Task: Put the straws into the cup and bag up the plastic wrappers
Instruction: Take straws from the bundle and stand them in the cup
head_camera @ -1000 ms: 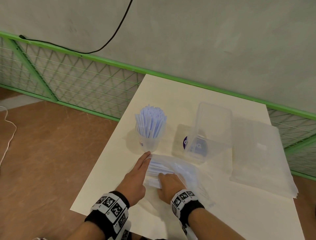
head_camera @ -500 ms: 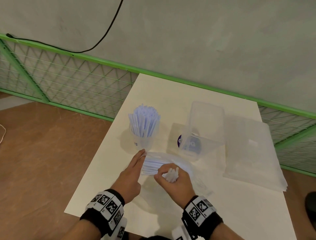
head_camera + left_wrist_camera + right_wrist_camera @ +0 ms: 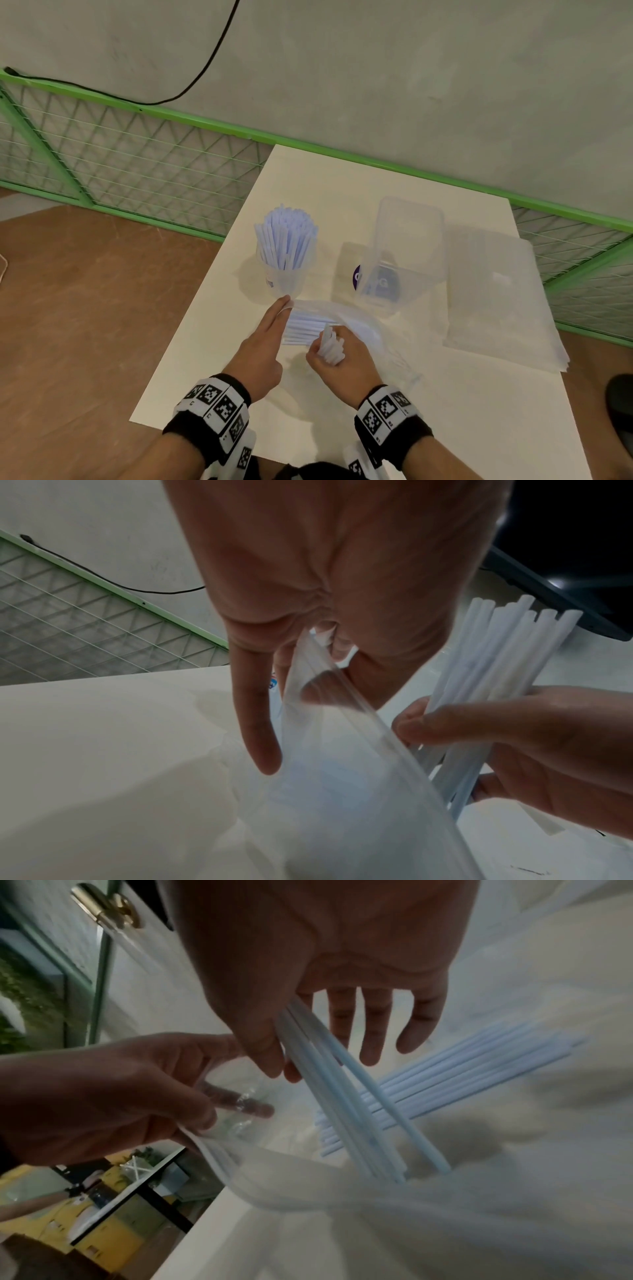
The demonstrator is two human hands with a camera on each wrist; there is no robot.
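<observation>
No word or number reads clearly anywhere here. A dark purple round label (image 3: 358, 278) under the clear box (image 3: 407, 246) on the table shows white letters, something like a "G", but the box wall blurs them past reading. The cup (image 3: 285, 279) of straws carries a tiny blue printed mark (image 3: 270, 283) near its base, too small to make out, and the wristbands (image 3: 219, 404) on both arms bear black-and-white square code patterns with tiny characters beneath that can't be read.
</observation>
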